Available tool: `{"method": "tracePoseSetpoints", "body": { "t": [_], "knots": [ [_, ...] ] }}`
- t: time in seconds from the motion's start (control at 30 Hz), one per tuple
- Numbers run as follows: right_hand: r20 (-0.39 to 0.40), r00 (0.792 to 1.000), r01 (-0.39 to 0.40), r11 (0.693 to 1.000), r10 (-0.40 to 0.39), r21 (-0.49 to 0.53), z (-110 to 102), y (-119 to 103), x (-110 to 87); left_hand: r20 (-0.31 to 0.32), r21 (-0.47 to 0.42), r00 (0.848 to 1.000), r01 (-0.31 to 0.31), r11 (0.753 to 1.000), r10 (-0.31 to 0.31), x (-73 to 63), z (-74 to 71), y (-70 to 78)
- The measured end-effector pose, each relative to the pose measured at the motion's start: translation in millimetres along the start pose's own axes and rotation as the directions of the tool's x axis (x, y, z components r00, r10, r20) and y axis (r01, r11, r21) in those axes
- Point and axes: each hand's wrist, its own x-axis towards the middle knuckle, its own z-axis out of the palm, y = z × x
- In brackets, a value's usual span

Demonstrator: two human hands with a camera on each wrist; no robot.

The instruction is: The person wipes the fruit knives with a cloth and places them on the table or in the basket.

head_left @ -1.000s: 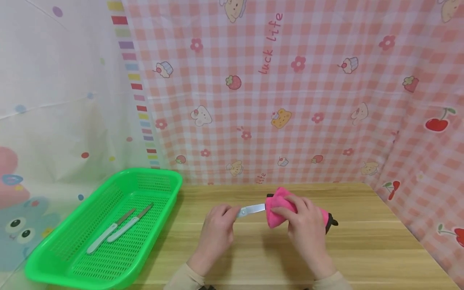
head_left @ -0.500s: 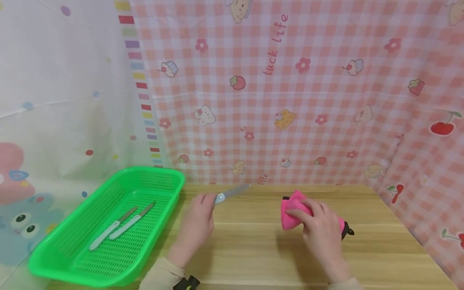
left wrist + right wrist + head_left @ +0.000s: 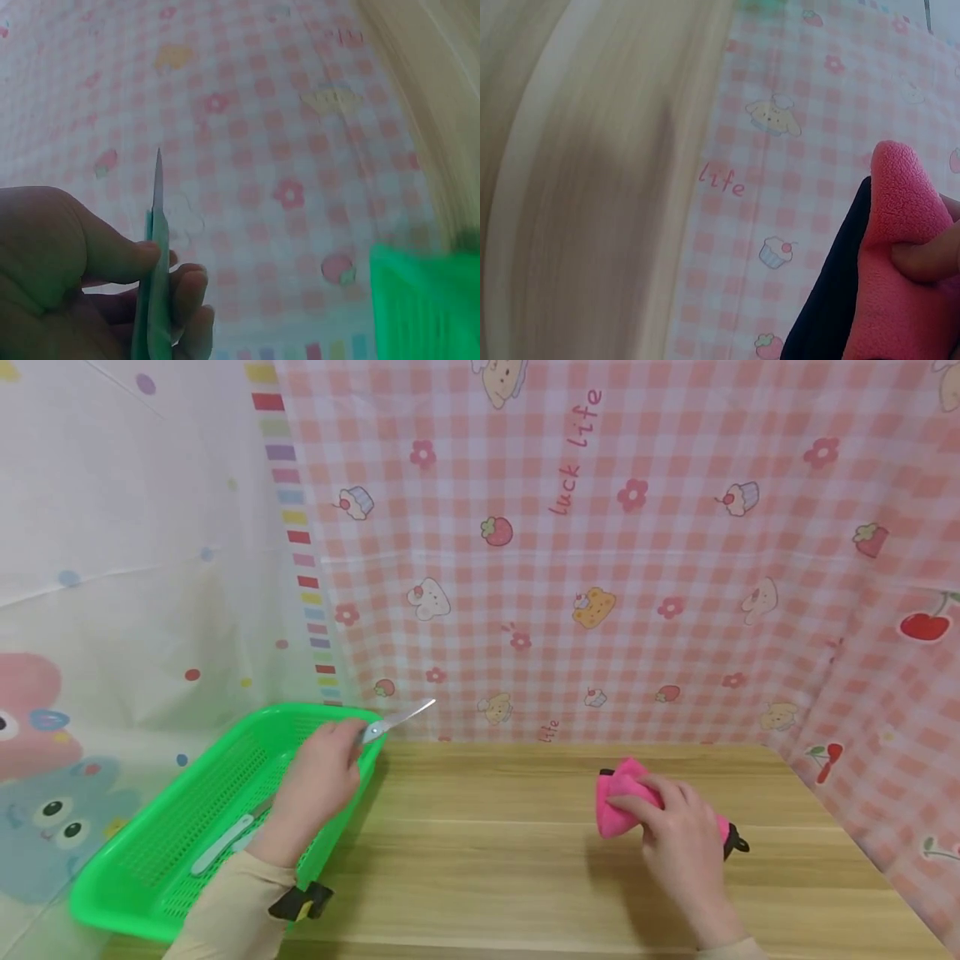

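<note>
My left hand [image 3: 318,777] grips a small folding-style knife [image 3: 375,730] by its pale blue-white handle, over the right side of the green basket [image 3: 97,893]. Its blade points up and to the right; in the left wrist view the knife [image 3: 157,277] lies between thumb and curled fingers. Over the right part of the table, my right hand [image 3: 686,839] holds a bright pink fleecy cloth [image 3: 618,806] with black trim. The thumb presses into the cloth [image 3: 900,225] in the right wrist view. Inside the basket lies another pale-handled knife [image 3: 223,845], partly hidden by my left arm, with a second handle beside it.
The wooden table [image 3: 480,877] spans the space between basket and right hand. Behind it hangs a pink checked curtain [image 3: 540,568], and a white printed sheet [image 3: 135,610] hangs at the left, close to the basket.
My left hand has drawn the knife away from the cloth and carried it left to above the basket. The right hand, still holding the cloth, has shifted slightly right in view.
</note>
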Motion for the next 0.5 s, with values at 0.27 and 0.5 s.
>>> {"method": "tracePoseSetpoints", "body": {
  "t": [0.27,0.5],
  "knots": [
    [-0.001,1.0,-0.012,1.0,0.012,-0.021,-8,11,-3.2,0.24,0.01,0.959,0.154,0.988,-0.152,11.3,-26.4,-47.4],
    [0.028,0.999,-0.016,0.999,0.017,-0.03,-11,16,-7.6,0.344,0.033,0.904,0.26,0.965,-0.255,7.5,-23.7,-80.3]
  ]
}}
